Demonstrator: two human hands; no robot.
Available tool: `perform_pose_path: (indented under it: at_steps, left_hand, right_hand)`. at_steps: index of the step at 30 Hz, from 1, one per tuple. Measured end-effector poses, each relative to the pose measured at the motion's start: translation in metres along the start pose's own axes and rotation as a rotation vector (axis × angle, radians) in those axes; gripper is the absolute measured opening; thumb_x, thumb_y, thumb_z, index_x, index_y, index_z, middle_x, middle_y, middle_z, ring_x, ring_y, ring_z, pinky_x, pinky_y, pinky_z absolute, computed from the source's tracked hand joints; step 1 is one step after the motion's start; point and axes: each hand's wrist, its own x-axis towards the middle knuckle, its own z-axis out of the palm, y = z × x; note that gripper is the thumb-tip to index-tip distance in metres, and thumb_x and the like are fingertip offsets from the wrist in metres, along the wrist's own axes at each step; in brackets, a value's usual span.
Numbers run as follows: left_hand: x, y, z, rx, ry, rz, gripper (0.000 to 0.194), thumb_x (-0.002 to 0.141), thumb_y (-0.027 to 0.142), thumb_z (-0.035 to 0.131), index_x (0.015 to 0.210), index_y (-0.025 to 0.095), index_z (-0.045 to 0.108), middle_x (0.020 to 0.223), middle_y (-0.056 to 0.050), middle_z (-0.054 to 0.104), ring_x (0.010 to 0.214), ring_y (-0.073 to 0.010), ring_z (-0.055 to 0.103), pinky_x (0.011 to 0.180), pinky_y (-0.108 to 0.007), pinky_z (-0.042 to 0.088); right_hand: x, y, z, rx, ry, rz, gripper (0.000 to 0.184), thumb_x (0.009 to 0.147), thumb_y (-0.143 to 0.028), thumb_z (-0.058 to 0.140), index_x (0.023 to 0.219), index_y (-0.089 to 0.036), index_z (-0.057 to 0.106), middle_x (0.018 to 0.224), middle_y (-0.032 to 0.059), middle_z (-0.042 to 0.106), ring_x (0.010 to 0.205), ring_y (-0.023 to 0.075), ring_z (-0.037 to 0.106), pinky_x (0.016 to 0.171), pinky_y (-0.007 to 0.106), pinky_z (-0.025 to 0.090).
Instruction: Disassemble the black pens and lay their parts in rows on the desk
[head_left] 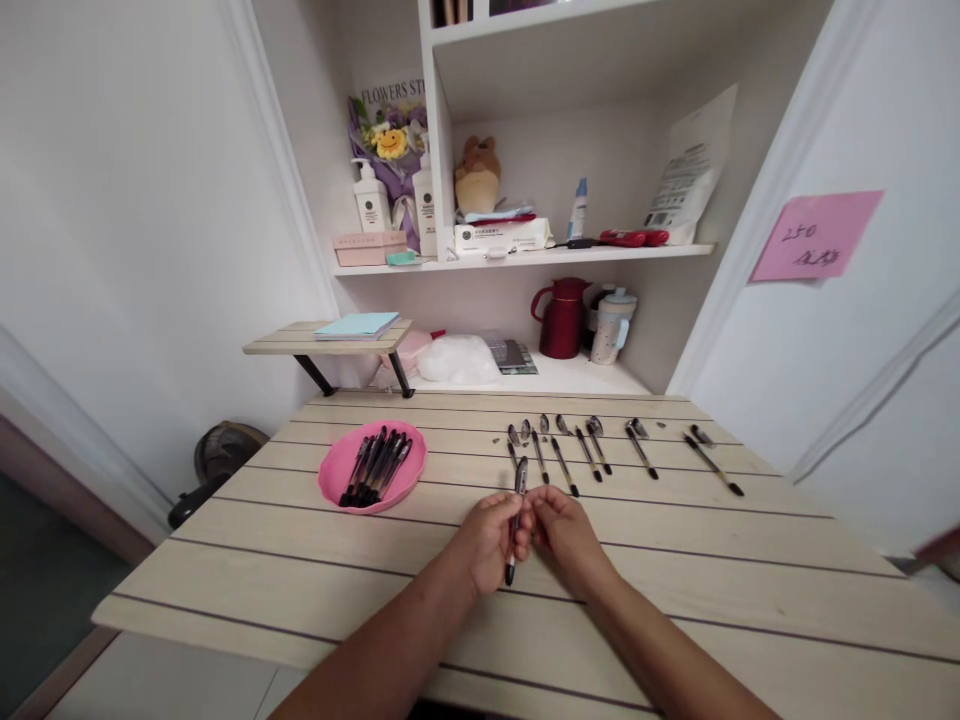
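A capped black gel pen [520, 476] stands nearly lengthwise in my left hand [487, 540], its fingers closed round the middle of the barrel. Close against it, my right hand [561, 522] has thumb and fingers pinched together beside the pen. What those right fingertips hold, if anything, is too small to make out. Beyond my hands several uncapped pens [564, 466] lie on the table, with loose dark caps [562, 425] near their far ends. To the left, a pink scalloped dish [411, 482] holds several capped black pens [384, 462].
The slatted wooden table [360, 580] meets a white shelf unit at the back. A small raised stand [277, 340] carries blue paper [358, 325] at the left rear. A red jug [564, 320] and a pale cup [611, 328] stand on the low shelf.
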Motion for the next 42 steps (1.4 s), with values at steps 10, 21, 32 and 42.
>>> perform_pose_path:
  at_steps: [10, 21, 32, 42]
  left_hand:
    - [0.003, -0.022, 0.001, 0.171, -0.036, 0.047, 0.022, 0.065, 0.031, 0.058, 0.076, 0.017, 0.046, 0.056, 0.004, 0.049, 0.037, -0.0048, 0.04, 0.038, -0.019, 0.025]
    - [0.003, -0.021, -0.002, 0.204, -0.006, -0.01, 0.017, 0.067, 0.029, 0.052, 0.077, 0.017, 0.046, 0.057, 0.003, 0.051, 0.034, -0.0041, 0.038, 0.036, -0.018, 0.023]
    - [0.005, -0.02, -0.005, 0.133, -0.083, 0.015, 0.03, 0.07, 0.042, 0.054, 0.085, 0.016, 0.049, 0.057, 0.003, 0.053, 0.033, -0.0041, 0.039, 0.035, -0.017, 0.024]
    - [0.003, -0.018, -0.005, 0.138, -0.126, -0.003, 0.017, 0.071, 0.032, 0.049, 0.079, 0.017, 0.046, 0.054, 0.003, 0.052, 0.03, -0.0056, 0.038, 0.032, -0.018, 0.024]
  right_hand:
    - [0.003, -0.003, -0.015, 0.248, 0.024, 0.026, 0.036, 0.079, -0.054, 0.038, 0.064, -0.021, 0.042, 0.047, -0.0045, 0.042, 0.039, 0.0092, 0.035, 0.04, 0.022, 0.028]
    - [0.012, 0.003, -0.019, 0.481, 0.015, 0.088, 0.025, 0.068, -0.04, 0.062, 0.071, -0.018, 0.051, 0.043, -0.007, 0.044, 0.037, 0.0061, 0.035, 0.039, 0.02, 0.025]
    - [0.008, -0.007, -0.021, 0.453, 0.022, 0.072, 0.03, 0.067, -0.043, 0.063, 0.08, -0.015, 0.059, 0.044, -0.0047, 0.047, 0.039, 0.0082, 0.042, 0.04, 0.021, 0.027]
    - [0.009, -0.01, -0.024, 0.484, 0.085, 0.005, 0.029, 0.067, -0.042, 0.063, 0.08, -0.017, 0.062, 0.065, 0.0002, 0.057, 0.042, 0.0053, 0.037, 0.039, 0.021, 0.028]
